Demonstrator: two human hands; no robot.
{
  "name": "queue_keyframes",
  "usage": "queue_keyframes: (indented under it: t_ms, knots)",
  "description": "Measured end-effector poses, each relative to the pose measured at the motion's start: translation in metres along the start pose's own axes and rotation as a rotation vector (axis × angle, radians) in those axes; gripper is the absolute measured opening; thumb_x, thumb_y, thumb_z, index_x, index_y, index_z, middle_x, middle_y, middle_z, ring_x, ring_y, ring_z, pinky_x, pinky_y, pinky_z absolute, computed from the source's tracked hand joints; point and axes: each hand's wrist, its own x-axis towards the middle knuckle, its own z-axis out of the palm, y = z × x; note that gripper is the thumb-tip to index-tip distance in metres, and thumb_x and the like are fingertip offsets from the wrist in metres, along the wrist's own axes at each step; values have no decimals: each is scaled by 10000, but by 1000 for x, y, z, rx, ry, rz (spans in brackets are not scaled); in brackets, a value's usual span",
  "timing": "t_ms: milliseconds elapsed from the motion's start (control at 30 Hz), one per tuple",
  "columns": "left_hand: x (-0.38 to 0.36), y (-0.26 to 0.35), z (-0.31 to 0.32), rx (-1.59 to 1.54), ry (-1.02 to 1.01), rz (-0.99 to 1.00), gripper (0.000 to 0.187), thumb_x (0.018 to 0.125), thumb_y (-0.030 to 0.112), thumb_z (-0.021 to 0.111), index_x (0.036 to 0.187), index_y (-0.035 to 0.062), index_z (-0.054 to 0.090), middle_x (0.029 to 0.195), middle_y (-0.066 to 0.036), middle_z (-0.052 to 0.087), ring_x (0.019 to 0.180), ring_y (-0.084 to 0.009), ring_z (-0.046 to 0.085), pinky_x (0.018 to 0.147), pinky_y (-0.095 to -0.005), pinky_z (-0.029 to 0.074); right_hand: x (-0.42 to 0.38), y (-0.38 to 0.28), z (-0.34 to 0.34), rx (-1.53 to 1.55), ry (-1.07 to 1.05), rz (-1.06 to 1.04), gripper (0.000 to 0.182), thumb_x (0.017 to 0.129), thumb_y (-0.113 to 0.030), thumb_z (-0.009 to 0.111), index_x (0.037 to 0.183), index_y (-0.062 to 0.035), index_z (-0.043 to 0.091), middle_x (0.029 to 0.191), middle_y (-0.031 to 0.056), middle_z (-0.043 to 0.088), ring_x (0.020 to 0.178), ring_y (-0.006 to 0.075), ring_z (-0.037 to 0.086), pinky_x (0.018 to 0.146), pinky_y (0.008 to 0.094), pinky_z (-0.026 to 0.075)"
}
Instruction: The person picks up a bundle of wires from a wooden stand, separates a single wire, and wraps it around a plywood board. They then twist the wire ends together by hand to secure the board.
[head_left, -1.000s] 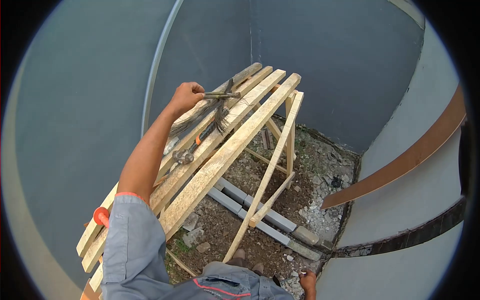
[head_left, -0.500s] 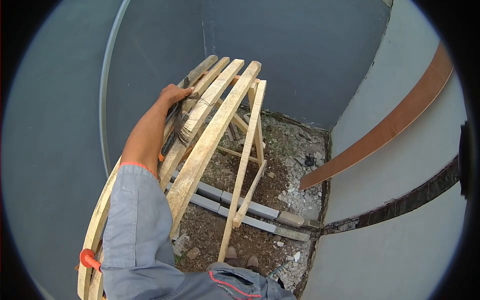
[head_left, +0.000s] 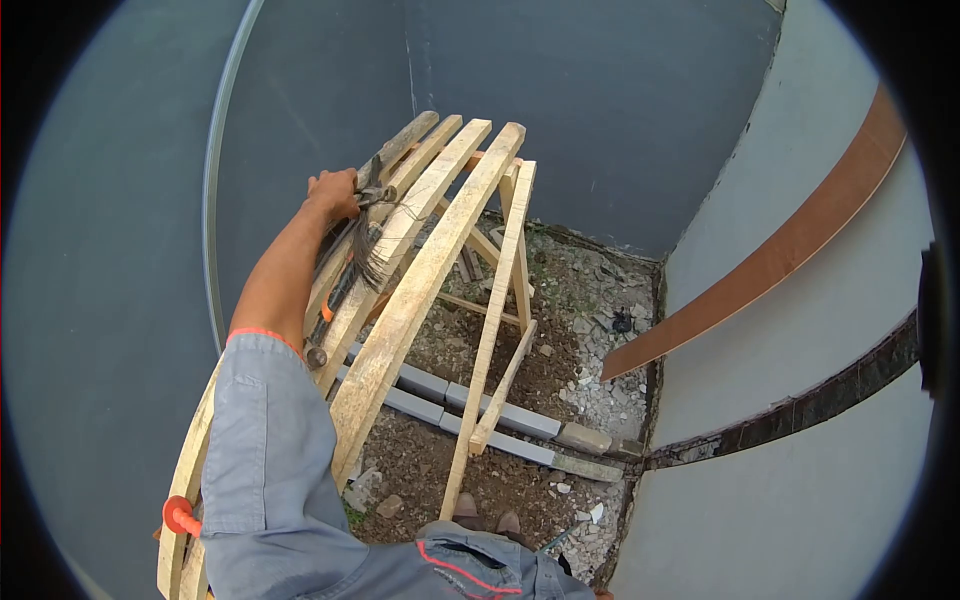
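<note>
My left hand [head_left: 335, 193] is at the far left part of a rack of pale timber beams, its fingers curled down at the outer edge; what they hold, if anything, is hidden. Right beside the fingers lies a grey metal tool head [head_left: 376, 196], perhaps a hammer's. A bundle of thin dark wires [head_left: 366, 252] fans out over a timber beam [head_left: 405, 225]. Below it rests a dark tool with an orange tip [head_left: 328, 312]. A round end of something [head_left: 316, 357] shows close to my sleeve. Only a sliver of my right hand [head_left: 603, 595] seems to show at the bottom edge.
A orange-red plastic piece [head_left: 180, 515] sits on the beams' near end. Sawhorse legs [head_left: 500, 310] stand on rubble-strewn soil. Grey blocks [head_left: 500, 410] cross the ground underneath. A brown board [head_left: 770, 260] leans on the right wall; a grey wall [head_left: 560, 110] closes the back.
My left hand has drawn back to the left, off the beam it reached across, and its fingers have curled. The grey metal tool head beside it now shows.
</note>
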Motion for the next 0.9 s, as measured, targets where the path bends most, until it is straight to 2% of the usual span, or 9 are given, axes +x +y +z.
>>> queue_keyframes:
  t_ms: [200, 367, 433, 500, 567, 600, 667, 767, 900]
  knots:
    - [4, -33, 10, -290, 142, 214, 296, 699, 137, 776, 946, 40, 645, 947, -169, 700, 950, -333, 658, 817, -445, 487, 14, -27, 2, 58, -19, 2, 106, 859, -104, 635, 906, -9, 646, 722, 130, 669, 612, 244, 663, 542, 360, 513]
    - [-22, -46, -19, -354, 211, 112, 233, 787, 188, 770, 850, 28, 613, 802, -146, 659, 826, -314, 644, 772, -433, 481, 34, -53, -5, 58, -73, -23, 99, 870, -104, 624, 905, -13, 640, 719, 125, 665, 597, 239, 657, 526, 357, 508]
    - [-32, -64, -30, -510, 299, 67, 220, 885, 227, 691, 844, 42, 580, 730, -99, 637, 749, -176, 652, 618, -365, 502, 39, -57, -15, 24, -119, -32, 96, 874, -105, 620, 905, -15, 637, 717, 123, 664, 591, 237, 655, 519, 355, 507]
    - [-56, -86, -54, -693, 323, -5, 213, 955, 283, 617, 979, 72, 595, 837, -90, 664, 777, -152, 664, 572, -305, 523, 46, -62, -20, -12, -175, -42, 93, 879, -105, 616, 904, -17, 634, 716, 121, 663, 585, 236, 653, 512, 354, 505]
    - [-87, -111, -76, -768, 435, 18, 256, 1000, 291, 549, 1121, 68, 585, 990, -119, 668, 807, -216, 679, 656, -315, 591, 55, -70, -21, -35, -228, -56, 91, 883, -105, 612, 904, -19, 632, 714, 119, 661, 579, 234, 651, 506, 352, 503]
    - [-110, -117, -90, -750, 441, -14, 256, 1000, 291, 549, 1121, 68, 585, 990, -119, 668, 807, -216, 679, 656, -315, 591, 60, -76, -17, -40, -253, -65, 90, 885, -105, 610, 904, -20, 630, 714, 118, 661, 576, 233, 650, 502, 352, 502]
    - [-158, -123, -112, -1308, 557, 6, 267, 1009, 233, 533, 1149, 17, 604, 1085, -130, 669, 912, -284, 703, 731, -382, 621, 69, -87, -11, -49, -301, -83, 88, 890, -106, 605, 903, -22, 628, 712, 116, 659, 570, 231, 648, 496, 350, 500]
    - [-217, -154, -125, -1523, 669, 141, 322, 1025, 190, 487, 1244, -38, 552, 1216, -180, 625, 1048, -348, 667, 843, -415, 617, 82, -101, -4, -68, -364, -104, 85, 896, -106, 599, 903, -25, 624, 710, 113, 657, 561, 229, 645, 486, 348, 497]
    - [-306, -161, -140, -1620, 782, 119, 325, 1044, 152, 406, 1282, -59, 474, 1224, -249, 589, 1117, -383, 624, 919, -437, 589, 102, -123, 8, -85, -427, -137, 83, 905, -107, 591, 902, -28, 618, 707, 109, 655, 549, 225, 640, 472, 346, 494]
